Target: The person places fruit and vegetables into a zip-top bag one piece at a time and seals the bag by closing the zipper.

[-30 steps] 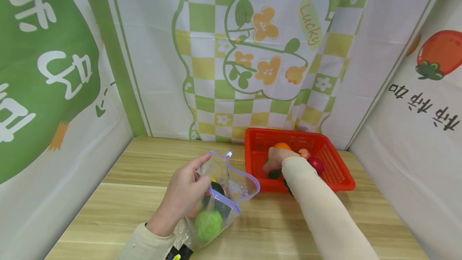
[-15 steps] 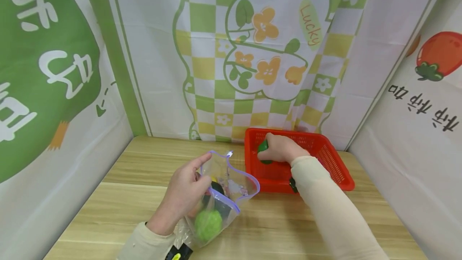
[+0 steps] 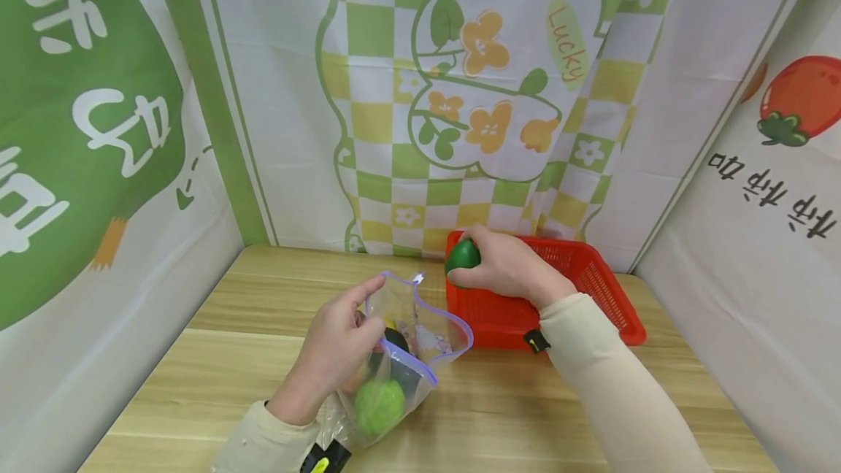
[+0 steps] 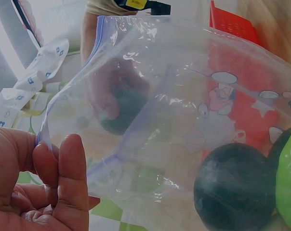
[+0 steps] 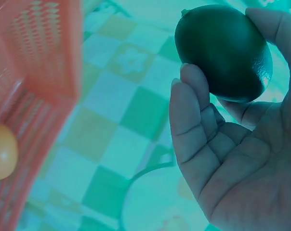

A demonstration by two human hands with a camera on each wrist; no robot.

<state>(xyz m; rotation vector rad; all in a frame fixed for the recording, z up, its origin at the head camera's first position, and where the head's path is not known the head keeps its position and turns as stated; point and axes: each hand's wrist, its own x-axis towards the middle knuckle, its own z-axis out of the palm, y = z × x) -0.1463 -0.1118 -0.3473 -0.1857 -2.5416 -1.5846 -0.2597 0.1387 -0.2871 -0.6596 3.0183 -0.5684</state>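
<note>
My left hand pinches the purple-edged rim of a clear zip bag, keeping its mouth spread. Inside the bag lie a bumpy light-green round piece, a dark rounded one and something yellow, partly hidden. My right hand grips a glossy dark-green lime between thumb and fingers, above the left end of the red basket. In the right wrist view the lime shows a small nub at one end. Through the bag's film, the left wrist view shows the right hand too.
An orange round fruit lies in the basket, seen in the right wrist view; the right arm hides much of the inside. The wooden table meets a checked cloth backdrop behind and printed side walls.
My right hand has lifted the lime from inside the basket and carried it up and left to the basket's left edge. The left hand and the bag have stayed in place.
</note>
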